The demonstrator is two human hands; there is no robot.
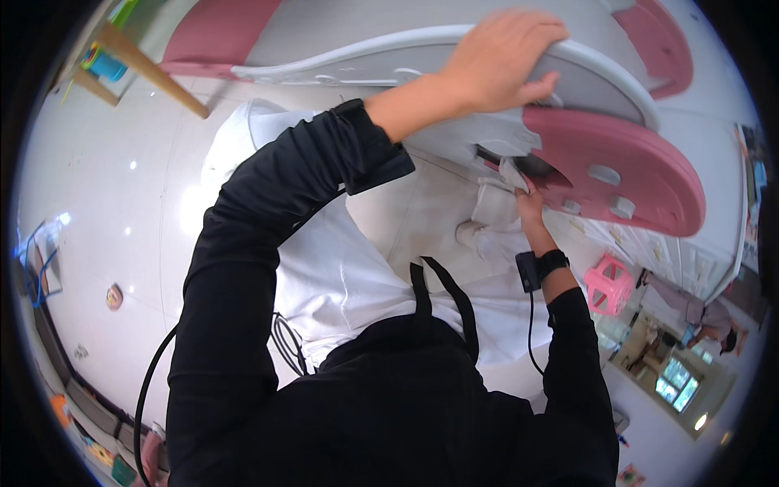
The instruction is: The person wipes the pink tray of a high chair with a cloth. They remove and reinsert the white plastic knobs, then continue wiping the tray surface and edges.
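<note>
A child's plastic slide in pink, white and grey stands in front of me. My left hand [502, 61] lies over the white top rail [599, 61] of its grey side panel [566, 82], with the fingers over the rail and the thumb on the near side. Lower and to the right, my right hand [529, 204] holds a white cloth [513, 175] against the edge of a dark opening [538, 167] beside the pink end panel [639, 164]. Part of the cloth is hidden by the panel edge and my fingers. A black device is strapped to my right wrist.
A pink plastic stool [608, 284] stands on the right, near white cabinets [651, 249]. Another person [709, 316] is farther off there. A wooden-legged table [152, 67] stands at upper left. A small round object [114, 296] lies on the tiled floor [140, 243]. Black cables hang by my body.
</note>
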